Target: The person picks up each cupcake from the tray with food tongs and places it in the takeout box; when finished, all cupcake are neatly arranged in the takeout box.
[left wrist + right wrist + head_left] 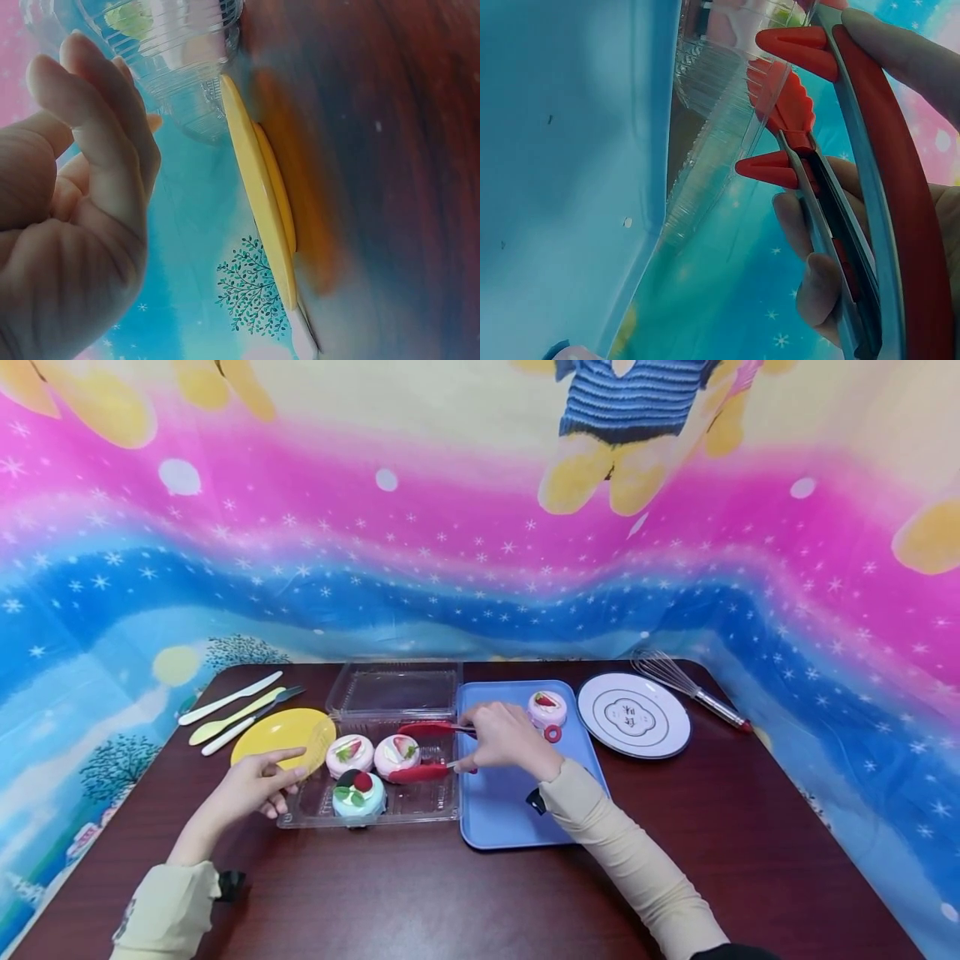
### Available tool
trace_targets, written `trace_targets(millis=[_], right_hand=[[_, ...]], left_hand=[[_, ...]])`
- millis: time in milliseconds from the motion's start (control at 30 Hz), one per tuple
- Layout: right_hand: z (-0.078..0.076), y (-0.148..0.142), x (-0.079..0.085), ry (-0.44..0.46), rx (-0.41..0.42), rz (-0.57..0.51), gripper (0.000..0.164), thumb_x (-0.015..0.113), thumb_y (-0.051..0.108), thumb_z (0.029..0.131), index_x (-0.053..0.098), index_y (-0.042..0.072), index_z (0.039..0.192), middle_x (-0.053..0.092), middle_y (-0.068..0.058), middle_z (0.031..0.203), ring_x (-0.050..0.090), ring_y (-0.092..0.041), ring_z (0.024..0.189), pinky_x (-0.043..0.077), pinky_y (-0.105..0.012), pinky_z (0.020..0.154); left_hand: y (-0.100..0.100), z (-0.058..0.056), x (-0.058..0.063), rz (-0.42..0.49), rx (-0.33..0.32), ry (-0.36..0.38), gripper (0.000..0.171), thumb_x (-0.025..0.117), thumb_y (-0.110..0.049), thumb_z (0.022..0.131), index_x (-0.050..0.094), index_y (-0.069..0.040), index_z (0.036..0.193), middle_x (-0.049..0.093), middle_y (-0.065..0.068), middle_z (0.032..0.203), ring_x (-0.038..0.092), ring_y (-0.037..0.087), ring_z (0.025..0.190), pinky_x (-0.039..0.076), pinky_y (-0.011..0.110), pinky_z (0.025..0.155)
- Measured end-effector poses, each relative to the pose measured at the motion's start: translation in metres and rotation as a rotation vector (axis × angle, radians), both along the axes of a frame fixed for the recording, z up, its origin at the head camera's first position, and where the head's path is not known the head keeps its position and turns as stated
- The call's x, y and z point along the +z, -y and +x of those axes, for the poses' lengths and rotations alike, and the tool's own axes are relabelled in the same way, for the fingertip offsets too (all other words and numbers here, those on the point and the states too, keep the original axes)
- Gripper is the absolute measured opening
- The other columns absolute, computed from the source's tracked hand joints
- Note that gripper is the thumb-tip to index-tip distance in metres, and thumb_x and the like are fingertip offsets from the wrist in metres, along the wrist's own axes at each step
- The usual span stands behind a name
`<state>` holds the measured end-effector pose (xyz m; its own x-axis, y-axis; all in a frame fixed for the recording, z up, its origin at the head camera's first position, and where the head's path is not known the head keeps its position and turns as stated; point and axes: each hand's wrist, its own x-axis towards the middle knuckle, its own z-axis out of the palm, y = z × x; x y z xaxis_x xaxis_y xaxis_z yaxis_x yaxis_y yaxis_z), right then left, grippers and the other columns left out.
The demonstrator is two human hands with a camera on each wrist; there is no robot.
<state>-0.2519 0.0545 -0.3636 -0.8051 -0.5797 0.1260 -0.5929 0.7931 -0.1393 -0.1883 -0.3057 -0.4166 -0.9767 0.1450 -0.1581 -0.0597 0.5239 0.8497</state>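
Observation:
My right hand (pixel 506 739) grips a pair of red-tipped tongs (pixel 900 187), whose spread tips reach into a clear plastic box (pixel 427 810). Between those tips sits a pink toy cake (pixel 393 762) topped with a strawberry slice. Another pink cake (pixel 347 758) stands to its left, and a mint-green cake (pixel 360 802) with a red berry is in front. My left hand (pixel 258 783) is at the box's left edge, its fingers loosely bent and holding nothing in the left wrist view (pixel 97 150).
Right of the box lies a blue tray (pixel 510 814) bearing a pink cake (pixel 545 714). Beyond it are a white plate (pixel 667 727) and a whisk (pixel 682 681). A yellow plate (pixel 277 735) and several utensils (pixel 232 697) lie left. The box's lid (pixel 397 693) is folded back.

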Motion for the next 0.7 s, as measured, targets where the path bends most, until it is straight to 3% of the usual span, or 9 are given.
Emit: trace_targets(millis=[300, 533, 700], right_hand=[[0.002, -0.007, 0.009, 0.002, -0.008, -0.059, 0.062, 0.075, 0.058, 0.06, 0.066, 0.017, 0.106, 0.05, 0.006, 0.061, 0.044, -0.01, 0.054, 0.035, -0.025, 0.043], [0.002, -0.031, 0.023, -0.058, -0.053, -0.106, 0.064, 0.076, 0.058, 0.058, 0.067, 0.019, 0.108, 0.065, 0.008, 0.088, 0.046, -0.008, 0.059, 0.036, -0.023, 0.045], [-0.002, -0.062, 0.037, -0.107, -0.117, -0.168, 0.069, 0.077, 0.057, 0.056, 0.066, 0.016, 0.109, 0.065, 0.003, 0.099, 0.054, -0.012, 0.07, 0.044, -0.028, 0.058]], left_hand=[[0.0, 0.0, 0.0, 0.001, 0.005, 0.005, 0.06, 0.058, -0.024, 0.089, 0.034, 0.004, 0.136, 0.057, 0.01, 0.072, 0.057, 0.018, 0.048, 0.053, 0.034, 0.048], [0.0, 0.0, 0.0, 0.001, 0.004, 0.003, 0.06, 0.058, -0.024, 0.089, 0.034, 0.005, 0.136, 0.057, 0.01, 0.072, 0.057, 0.019, 0.048, 0.053, 0.034, 0.048], [0.0, 0.0, 0.001, -0.002, 0.007, 0.003, 0.059, 0.058, -0.023, 0.09, 0.034, 0.004, 0.136, 0.057, 0.01, 0.072, 0.057, 0.019, 0.048, 0.053, 0.033, 0.048]])
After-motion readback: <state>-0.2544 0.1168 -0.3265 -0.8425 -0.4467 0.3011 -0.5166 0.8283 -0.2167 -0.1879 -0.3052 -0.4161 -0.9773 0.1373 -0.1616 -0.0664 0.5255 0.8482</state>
